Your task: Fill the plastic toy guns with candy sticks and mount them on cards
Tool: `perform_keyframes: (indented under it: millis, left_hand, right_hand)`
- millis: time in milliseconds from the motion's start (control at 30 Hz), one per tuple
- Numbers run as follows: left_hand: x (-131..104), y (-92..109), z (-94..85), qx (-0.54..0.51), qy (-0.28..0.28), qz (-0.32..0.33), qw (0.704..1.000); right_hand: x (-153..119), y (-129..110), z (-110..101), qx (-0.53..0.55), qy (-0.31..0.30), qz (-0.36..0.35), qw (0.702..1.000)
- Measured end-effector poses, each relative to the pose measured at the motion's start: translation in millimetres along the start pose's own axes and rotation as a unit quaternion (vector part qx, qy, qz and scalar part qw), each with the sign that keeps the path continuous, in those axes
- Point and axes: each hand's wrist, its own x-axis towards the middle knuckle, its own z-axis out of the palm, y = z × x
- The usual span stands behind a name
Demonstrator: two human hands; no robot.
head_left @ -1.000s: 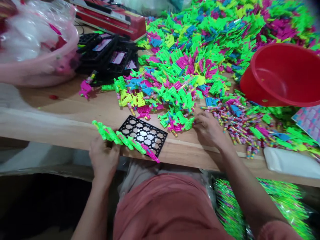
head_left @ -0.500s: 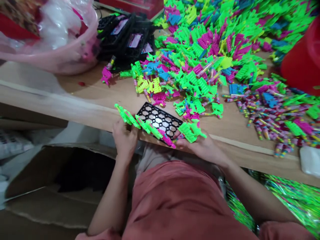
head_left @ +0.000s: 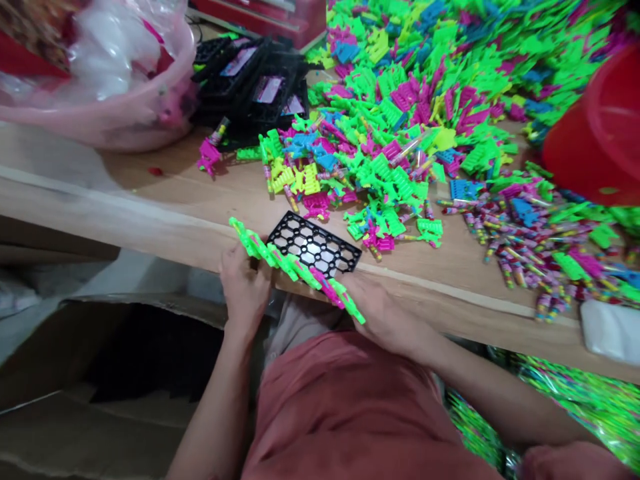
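Observation:
A black plastic lattice tray with hexagonal openings tilts at the table's front edge. Along its near side runs a slanting row of small neon plastic pieces, mostly green with a pink one near the right end. My left hand is closed at the left end of the tray and row, its fingertips partly hidden behind the pieces. At the other end, my right hand grips the last green plastic piece against the tray's near right corner; its fingers are partly blurred.
Beyond the tray lies a big heap of neon plastic pieces. Small striped sticks lie to the right, near a red bucket. Black trays are stacked beside a pink basin. An open cardboard box stands below left.
My right hand has brought the green piece from beside the tray to the right end of the row, lower and further left. The left hand keeps its hold.

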Motion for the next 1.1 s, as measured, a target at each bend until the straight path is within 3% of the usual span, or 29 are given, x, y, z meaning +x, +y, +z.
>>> perform_keyframes:
  millis: [67, 133, 233, 333, 433, 500, 667, 800, 967, 1100]
  left_hand:
    - [0.8, -0.8, -2.0, -0.004, -0.004, -0.004, 1.000]
    - [0.2, -2.2, -4.3, -0.014, -0.017, -0.001, 1.000]
    - [-4.1, -3.3, -5.8, -0.033, -0.036, 0.003, 0.999]
    - [-10.6, 0.9, -3.2, -0.047, -0.060, 0.001, 0.997]
    - [-15.5, 8.8, 1.9, -0.065, -0.080, 0.016, 0.995]
    - [-16.9, 12.9, 4.6, -0.074, -0.080, 0.023, 0.994]
    - [-16.8, 15.9, 5.2, -0.081, -0.084, 0.029, 0.993]
    - [-17.5, 17.8, 3.2, -0.070, -0.087, 0.026, 0.993]
    - [-19.3, 19.1, 0.1, -0.068, -0.102, 0.024, 0.992]
    - [-18.9, 16.9, -1.7, -0.069, -0.110, 0.032, 0.991]
  right_hand:
    - [4.1, 1.0, -12.5, 0.034, -0.044, 0.005, 0.998]
    - [6.4, 7.7, -31.3, 0.051, -0.043, 0.017, 0.998]
    - [5.7, 31.2, -62.7, -0.014, 0.068, 0.061, 0.996]
    - [4.3, 67.7, -84.3, -0.163, 0.172, 0.090, 0.967]
    - [5.8, 100.5, -90.8, -0.269, 0.170, 0.115, 0.941]
    - [7.8, 109.7, -90.6, -0.286, 0.157, 0.128, 0.937]
    - [13.0, 81.4, -85.2, -0.172, 0.169, 0.114, 0.964]
    - [28.4, 50.4, -69.4, -0.051, 0.136, 0.163, 0.976]
    - [59.7, 36.8, -44.3, 0.023, 0.156, 0.141, 0.977]
    - [77.2, 29.7, -21.7, 0.124, 0.115, 0.135, 0.976]
